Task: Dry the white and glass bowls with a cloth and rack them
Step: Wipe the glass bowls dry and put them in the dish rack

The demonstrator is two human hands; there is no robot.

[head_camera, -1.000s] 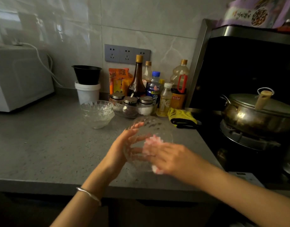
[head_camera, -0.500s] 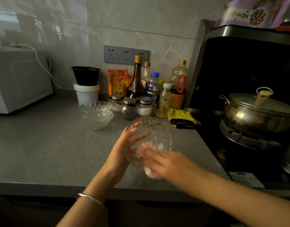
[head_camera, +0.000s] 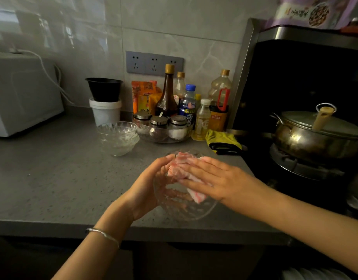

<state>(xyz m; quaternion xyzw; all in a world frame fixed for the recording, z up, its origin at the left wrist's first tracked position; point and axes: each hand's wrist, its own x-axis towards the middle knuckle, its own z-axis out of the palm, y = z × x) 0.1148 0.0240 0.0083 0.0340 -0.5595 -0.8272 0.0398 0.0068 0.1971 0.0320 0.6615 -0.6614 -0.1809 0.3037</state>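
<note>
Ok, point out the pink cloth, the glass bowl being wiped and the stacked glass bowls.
pink cloth (head_camera: 181, 165): head view, bunched middle.
held glass bowl (head_camera: 186, 211): head view, lower wall.
stacked glass bowls (head_camera: 117, 142): head view, top bowl's near wall.

Dim kitchen, tile glare upper left — edges bowed, corners dark

In front of me a grey speckled counter (head_camera: 52, 178) runs under a wall (head_camera: 174, 21) of pale marbled tiles that carries a grey socket strip (head_camera: 154, 62). A white microwave (head_camera: 22, 93) sits far left, with a white cable (head_camera: 49, 72) beside it. To my right is a dark stove (head_camera: 307, 168). The light is dim.
</note>
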